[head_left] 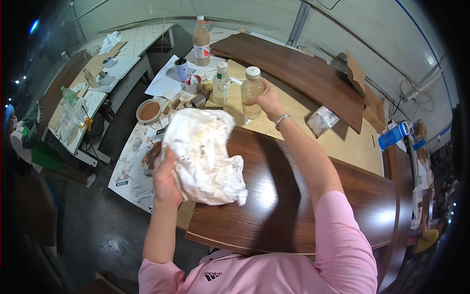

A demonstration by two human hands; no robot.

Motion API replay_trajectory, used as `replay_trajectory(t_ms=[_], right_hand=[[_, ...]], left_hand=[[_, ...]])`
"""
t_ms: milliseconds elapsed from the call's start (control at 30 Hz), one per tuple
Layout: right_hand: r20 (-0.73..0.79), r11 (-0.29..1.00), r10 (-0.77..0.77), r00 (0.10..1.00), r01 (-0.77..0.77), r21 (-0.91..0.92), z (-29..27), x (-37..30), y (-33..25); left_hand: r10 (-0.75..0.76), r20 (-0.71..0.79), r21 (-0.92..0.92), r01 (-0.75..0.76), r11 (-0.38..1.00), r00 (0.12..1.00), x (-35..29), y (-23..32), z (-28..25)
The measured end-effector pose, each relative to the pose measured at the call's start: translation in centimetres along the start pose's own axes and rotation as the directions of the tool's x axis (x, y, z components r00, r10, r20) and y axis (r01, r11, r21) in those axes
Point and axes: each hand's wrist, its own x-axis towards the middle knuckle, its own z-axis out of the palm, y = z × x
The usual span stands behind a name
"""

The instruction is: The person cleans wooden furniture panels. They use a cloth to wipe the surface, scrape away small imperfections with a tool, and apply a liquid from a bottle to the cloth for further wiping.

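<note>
White cloth, crumpled, soft and brown-stained, is held above the left end of a glossy, wood-grain panel. It is pinched in bunched folds by the left hand's grip, presumably so that loose fabric is kept gathered. A clear, rounded bottle is encircled by the right hand's curled grip, apparently to be kept upright; whether the surface is touched by its base cannot be told.
</note>
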Motion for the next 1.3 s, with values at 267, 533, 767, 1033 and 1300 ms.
replay_trajectory(t_ms=[267,533,767,1033,1300], right_hand=[[0.047,0.99,0.065,0.997,-0.071,0.124,4.1,2.0,7.0],[0.089,0.903,0.05,0.995,-0.007,-0.429,-7.3,-4.2,1.8],[-0.313,0.781,0.009,0.95,-0.202,-0.591,-29.2,-23.1,4.3],[-0.722,0.607,0.07,0.688,-0.604,-0.517,-40.7,-48.5,3.7],[-0.693,0.483,-0.012,0.721,-0.603,-0.635,-38.6,-57.2,3.2]], left_hand=[[0.092,0.144,0.268,-0.128,0.955,0.985,-4.3,1.4,0.0],[-0.594,0.678,0.561,-0.827,0.038,0.433,-5.0,-7.8,6.8],[-0.28,0.705,0.598,-0.759,-0.26,0.651,6.4,-13.3,8.1],[-0.292,0.935,0.281,-0.921,0.269,0.2,-5.4,-20.7,14.6],[-0.274,0.453,0.736,-0.529,-0.422,0.848,7.5,-17.2,9.8]])
